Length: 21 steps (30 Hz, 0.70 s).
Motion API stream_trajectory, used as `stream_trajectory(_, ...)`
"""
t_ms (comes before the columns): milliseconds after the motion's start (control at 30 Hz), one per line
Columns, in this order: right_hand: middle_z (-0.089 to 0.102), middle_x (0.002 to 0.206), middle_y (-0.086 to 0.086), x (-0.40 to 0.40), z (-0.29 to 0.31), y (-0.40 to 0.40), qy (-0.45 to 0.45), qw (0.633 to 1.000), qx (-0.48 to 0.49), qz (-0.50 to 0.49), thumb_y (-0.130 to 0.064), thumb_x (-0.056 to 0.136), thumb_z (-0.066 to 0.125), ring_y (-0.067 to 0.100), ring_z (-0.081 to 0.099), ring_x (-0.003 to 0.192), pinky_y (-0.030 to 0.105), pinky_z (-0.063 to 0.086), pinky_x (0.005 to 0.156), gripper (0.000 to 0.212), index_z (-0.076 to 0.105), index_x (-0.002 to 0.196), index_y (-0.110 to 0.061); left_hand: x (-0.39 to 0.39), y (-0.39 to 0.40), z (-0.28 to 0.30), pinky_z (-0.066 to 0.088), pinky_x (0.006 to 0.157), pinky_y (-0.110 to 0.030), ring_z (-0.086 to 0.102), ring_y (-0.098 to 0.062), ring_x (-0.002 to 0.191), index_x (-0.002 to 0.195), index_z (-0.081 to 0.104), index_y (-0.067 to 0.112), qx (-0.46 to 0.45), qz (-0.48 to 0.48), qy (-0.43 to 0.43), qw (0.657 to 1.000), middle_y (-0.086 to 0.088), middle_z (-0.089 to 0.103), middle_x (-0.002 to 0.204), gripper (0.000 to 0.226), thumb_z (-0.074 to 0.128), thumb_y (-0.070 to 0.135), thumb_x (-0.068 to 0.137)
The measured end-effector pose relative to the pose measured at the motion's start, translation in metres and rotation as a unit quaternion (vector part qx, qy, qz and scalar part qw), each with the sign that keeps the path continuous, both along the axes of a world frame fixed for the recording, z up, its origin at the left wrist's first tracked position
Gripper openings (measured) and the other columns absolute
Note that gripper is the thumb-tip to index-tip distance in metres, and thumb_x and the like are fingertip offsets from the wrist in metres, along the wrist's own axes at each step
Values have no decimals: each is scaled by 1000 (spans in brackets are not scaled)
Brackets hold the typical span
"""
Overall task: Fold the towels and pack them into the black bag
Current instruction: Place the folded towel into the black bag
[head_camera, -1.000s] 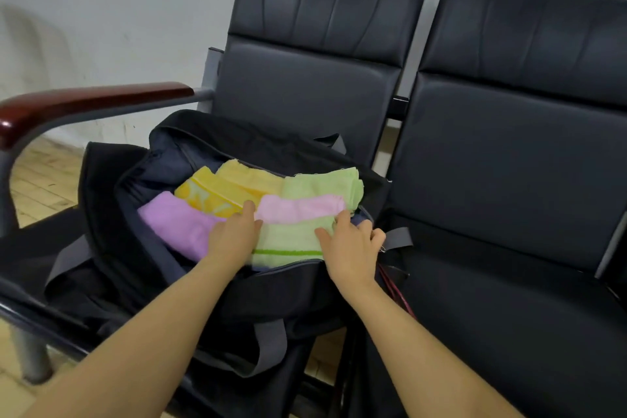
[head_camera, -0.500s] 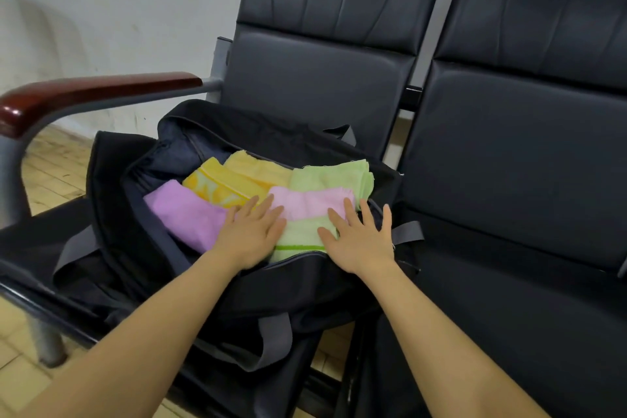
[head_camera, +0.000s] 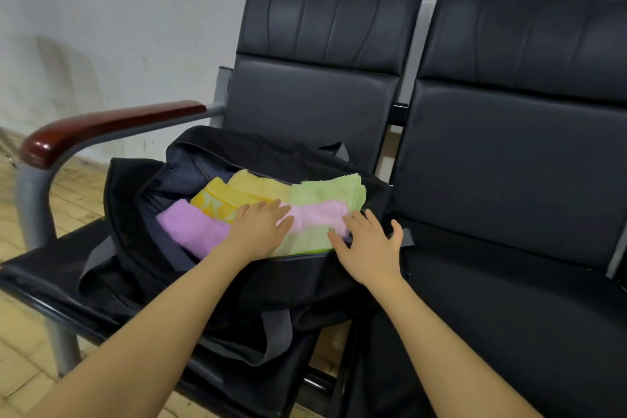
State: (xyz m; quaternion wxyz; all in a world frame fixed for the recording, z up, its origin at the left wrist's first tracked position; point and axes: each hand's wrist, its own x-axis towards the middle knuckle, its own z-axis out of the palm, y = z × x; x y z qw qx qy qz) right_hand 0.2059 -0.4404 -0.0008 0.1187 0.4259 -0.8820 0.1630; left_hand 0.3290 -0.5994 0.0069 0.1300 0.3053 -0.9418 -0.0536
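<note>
Scuffed white wall (head_camera: 118, 27) behind, and a row of black padded seats (head_camera: 509, 163) with a wooden-topped armrest (head_camera: 112, 127) on the far left – pale wood-look floor (head_camera: 30, 366) underneath. Right seat is cut off by the frame edge, and both forearms run out of the bottom of the shot.

Black bag (head_camera: 305, 282) sits unzipped on the left seat, grey straps (head_camera: 278, 339) flopping over the front. Inside are folded towels packed side by side: a purple towel (head_camera: 190, 227) nearest the left end, a yellow towel (head_camera: 230, 200) with a paler pattern behind it, a green towel (head_camera: 325, 193) toward the right, and a pink towel (head_camera: 319, 214) lying across the green one. How many layers sit below them is hidden by the bag's near wall, and the deep left end of the bag is too dark to read.

Left hand (head_camera: 261, 227) lies flat on the towels with fingers spread, covering where purple meets green. Right hand (head_camera: 369, 248) is flat too, fingers splayed over the bag's right rim and the towel edge – gripping nothing.
</note>
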Motion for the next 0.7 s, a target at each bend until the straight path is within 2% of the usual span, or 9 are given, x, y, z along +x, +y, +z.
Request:
stream_trajectory(67,42,147,-9,0,13,18,-10,999,-39,-11,-49,99,35,11,20,144,45,0,113,45,52,133,-26,-3,22,15,15,113,-34,26,-18,141,145,37,31,-8,-17,37,999,7,29,155,44,31,41,102)
stream_trajectory(133,39,150,-8,-4,25,44,-3,998,-59,-27,-47,99,37,10,23,143,41,3,113,46,48,138,-26,-8,48,27,16,110,-32,28,-16,140,142,41,31,-25,-43,46,998,8,33,153,42,33,40,102)
stream_trajectory(233,46,144,-9,-19,37,100,4,995,-88,-51,-44,99,41,8,36,135,35,16,108,44,48,138,-25,-22,95,45,24,102,-30,42,-18,129,128,57,22,-14,-85,82,993,3,52,138,41,33,37,99)
stream_trajectory(300,50,141,-8,-31,42,143,-3,993,-96,-73,-41,99,42,10,44,130,34,23,106,43,49,138,-23,-37,130,53,28,99,-30,47,-18,124,124,59,20,-14,-111,112,987,2,58,131,34,40,32,98)
stream_trajectory(433,54,136,-4,-55,45,236,-14,988,-87,-123,-36,100,43,15,50,124,35,26,106,41,51,136,-20,-81,211,57,26,107,-32,41,-15,133,137,50,24,-9,-187,95,978,4,45,146,40,44,32,99)
stream_trajectory(633,64,116,6,-98,48,374,-4,969,-85,-234,-29,96,49,28,58,109,38,38,90,29,65,115,-14,-150,349,56,29,110,-37,49,-16,124,138,49,23,44,-295,72,952,5,49,142,39,43,31,100)
stream_trajectory(700,67,107,9,-109,51,416,4,956,-106,-274,-32,93,46,33,60,102,39,41,86,32,68,106,-13,-169,397,56,30,109,-37,51,-17,121,138,49,23,70,-327,73,940,5,50,141,39,43,30,100)
